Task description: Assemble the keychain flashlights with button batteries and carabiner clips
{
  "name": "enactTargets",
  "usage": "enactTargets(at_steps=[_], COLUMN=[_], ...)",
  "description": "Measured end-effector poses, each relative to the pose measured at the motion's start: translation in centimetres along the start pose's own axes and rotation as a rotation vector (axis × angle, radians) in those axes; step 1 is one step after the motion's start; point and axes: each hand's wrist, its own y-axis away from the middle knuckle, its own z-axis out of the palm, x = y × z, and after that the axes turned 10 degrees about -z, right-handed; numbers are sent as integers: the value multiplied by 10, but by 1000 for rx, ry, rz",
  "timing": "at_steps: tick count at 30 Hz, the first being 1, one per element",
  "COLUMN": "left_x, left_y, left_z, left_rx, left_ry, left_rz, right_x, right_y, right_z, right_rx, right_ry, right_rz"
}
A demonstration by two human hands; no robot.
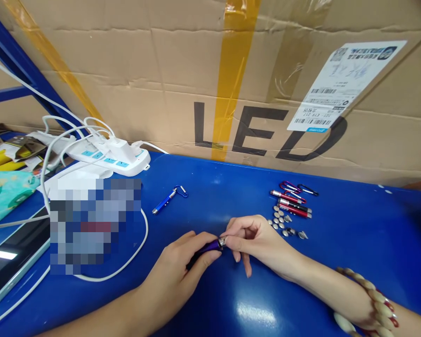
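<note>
My left hand [177, 267] is closed round a slim purple penlight [211, 246], most of its tube hidden in the palm. Its end points right, toward my right hand [257, 236]. There, thumb and forefinger pinch a small silver end piece [222, 242] at the tube's mouth; whether it is fully joined to the tube I cannot tell. Right of this hand lie several button cells [277, 218] and a few small metal pieces [302, 235]. Behind them rest red and black penlights [295, 209] with carabiner clips [308, 189]. A blue penlight [164, 202] with its clip lies farther left.
A large cardboard box [182, 70] walls off the back of the blue table [372, 234]. At left are a white power strip [140, 162] with cables, a dark-screened tablet [17, 255] and a blurred-out patch. A white cable [140, 250] loops toward my left forearm.
</note>
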Motion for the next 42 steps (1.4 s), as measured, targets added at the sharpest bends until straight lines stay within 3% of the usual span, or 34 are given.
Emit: enactTargets(at_steps=[6, 11, 20, 27, 34, 42], left_x=[-2, -3, -11, -11, -5, 4], left_y=[2, 5, 7, 3, 5, -2], left_z=[2, 4, 8, 7, 8, -2], left_rx=[-33, -54, 110, 148, 82, 34], left_ry=[-3, 1, -190, -223, -88, 60], left_rz=[20, 120, 283, 356, 136, -46], right_x=[-3, -4, -2, -5, -8, -1], right_y=[-2, -1, 1, 3, 0, -2], right_z=[-3, -6, -2, 2, 3, 0], right_rx=[-54, -113, -77, -72, -104, -33], right_ry=[-32, 3, 103, 111, 71, -3], right_rz=[66, 173, 210, 217, 231, 95])
